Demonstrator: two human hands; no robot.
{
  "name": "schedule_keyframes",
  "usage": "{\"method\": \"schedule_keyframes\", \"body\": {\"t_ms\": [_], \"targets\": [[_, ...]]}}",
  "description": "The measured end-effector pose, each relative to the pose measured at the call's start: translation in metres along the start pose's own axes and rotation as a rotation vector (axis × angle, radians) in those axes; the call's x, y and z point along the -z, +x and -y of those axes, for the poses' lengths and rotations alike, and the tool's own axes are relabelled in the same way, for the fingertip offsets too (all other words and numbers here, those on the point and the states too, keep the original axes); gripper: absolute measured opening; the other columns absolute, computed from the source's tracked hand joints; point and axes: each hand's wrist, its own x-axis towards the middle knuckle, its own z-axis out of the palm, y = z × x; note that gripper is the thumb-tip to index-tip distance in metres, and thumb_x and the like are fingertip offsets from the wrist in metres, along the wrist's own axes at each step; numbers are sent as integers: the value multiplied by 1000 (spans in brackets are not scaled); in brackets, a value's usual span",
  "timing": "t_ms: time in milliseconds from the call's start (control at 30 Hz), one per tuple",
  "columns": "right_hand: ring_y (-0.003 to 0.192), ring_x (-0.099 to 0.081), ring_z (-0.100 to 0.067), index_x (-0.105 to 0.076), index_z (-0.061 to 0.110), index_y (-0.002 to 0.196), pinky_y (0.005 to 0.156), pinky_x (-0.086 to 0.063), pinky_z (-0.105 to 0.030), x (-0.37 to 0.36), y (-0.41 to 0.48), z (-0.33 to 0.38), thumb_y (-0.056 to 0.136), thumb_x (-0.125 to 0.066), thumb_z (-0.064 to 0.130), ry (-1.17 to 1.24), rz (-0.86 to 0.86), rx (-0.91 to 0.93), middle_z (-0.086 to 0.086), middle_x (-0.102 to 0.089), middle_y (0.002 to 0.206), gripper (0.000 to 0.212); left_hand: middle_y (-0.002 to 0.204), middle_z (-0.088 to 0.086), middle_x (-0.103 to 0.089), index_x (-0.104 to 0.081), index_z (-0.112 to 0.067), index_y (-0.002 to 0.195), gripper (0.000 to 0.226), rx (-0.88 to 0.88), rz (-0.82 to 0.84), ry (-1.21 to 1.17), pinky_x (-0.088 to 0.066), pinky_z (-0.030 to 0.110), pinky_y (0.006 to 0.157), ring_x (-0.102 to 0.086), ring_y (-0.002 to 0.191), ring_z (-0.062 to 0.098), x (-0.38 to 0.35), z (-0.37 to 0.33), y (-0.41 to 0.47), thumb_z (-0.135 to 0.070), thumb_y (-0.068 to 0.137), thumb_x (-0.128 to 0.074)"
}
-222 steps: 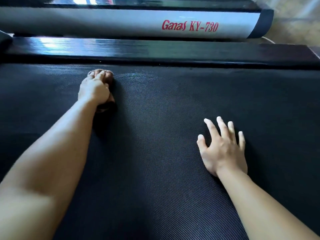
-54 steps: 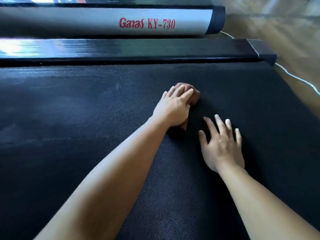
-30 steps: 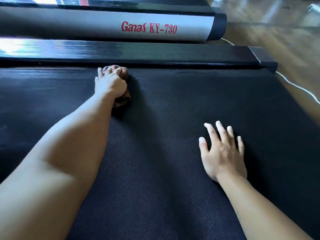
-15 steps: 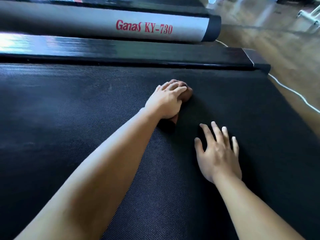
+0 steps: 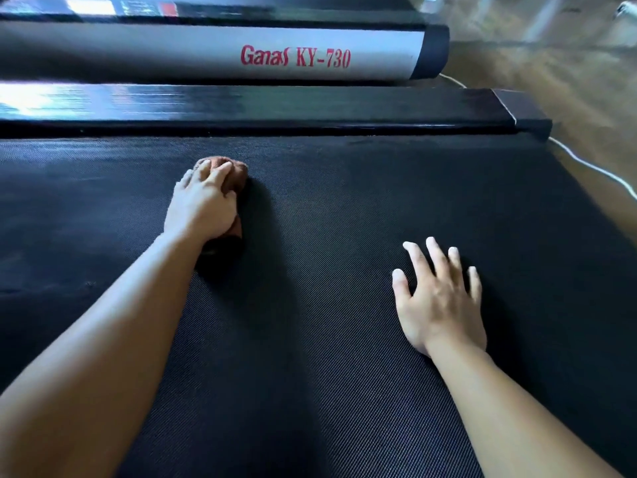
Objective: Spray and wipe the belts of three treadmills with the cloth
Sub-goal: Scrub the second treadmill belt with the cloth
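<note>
Head view: the black textured belt (image 5: 344, 236) is filling most of the frame, running left to right under both arms.

Left hand (image 5: 203, 205) is sitting on the belt's far-left part, near the far edge but not touching it. Its fingers are curling over a bunched brown cloth (image 5: 238, 172), gripping it and pressing it down onto the belt. The cloth is showing past the fingertips and again at the heel of the hand; the rest is hidden under the palm. The left forearm is stretching in from the bottom-left corner.

Right hand (image 5: 437, 298) is lying palm-down on the belt, nearer to the camera and right of centre, well apart from the cloth. Its fingers are straight and spread and it is holding nothing. Whether the palm is bearing down fully, I cannot tell.

Beyond the belt a glossy black side rail (image 5: 310, 108) is running along its far edge and ending in an end cap (image 5: 527, 115) on the right. Behind that, a silver side cover (image 5: 206, 53) of a second treadmill is showing the red lettering "Ganas KY-730", with a dark cap at its right end.

A white cable (image 5: 593, 167) is lying on the wooden floor (image 5: 568, 63) along the right side, just beside the belt's end.
</note>
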Motion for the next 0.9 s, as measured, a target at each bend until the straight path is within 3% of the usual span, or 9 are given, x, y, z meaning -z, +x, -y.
{"method": "schedule_keyframes", "body": {"t_ms": [133, 300, 400, 667, 900], "targets": [[152, -1, -21, -18, 44, 151, 122, 0, -47, 0, -1, 0, 97, -21, 57, -7, 11, -3, 8, -8, 165, 56, 163, 6, -26, -36, -32, 150, 60, -47, 36, -9, -13, 40, 123, -20, 150, 27, -16, -59, 14, -36, 91, -46], [152, 2, -20, -18, 44, 151, 122, 1, -47, 2, -1, 0, 98, -22, 55, 11, 26, -6, 9, -7, 165, 55, 161, 3, -28, -35, -33, 151, 58, -318, 125, -23, -18, 43, 121, -22, 148, 32, -35, -149, -35, -35, 95, -50], [152, 2, -20, -19, 43, 151, 122, 0, -47, 2, -1, 0, 98, -23, 55, 4, 32, -10, 8, -7, 165, 55, 164, 1, -22, -32, -36, 152, 60, -401, 198, -46, -18, 48, 122, -19, 150, 30, -39, -162, -72, -42, 93, -43], [152, 0, -21, -21, 43, 150, 122, 0, -48, 2, -1, 0, 97, -21, 56, 12, 25, 0, 7, -8, 165, 55, 166, -10, -13, -25, -42, 154, 59, -178, 169, -77, -5, 41, 124, -10, 153, 21, 5, -78, -153, -38, 100, -48], [152, -2, -23, -23, 42, 150, 122, 0, -49, 1, 0, 0, 98, -23, 55, 15, 14, 1, 5, -10, 165, 54, 166, 7, -19, -32, -29, 155, 59, 114, 41, -28, -9, 41, 124, -16, 152, 30, 17, -9, -102, -30, 99, -51]]}}
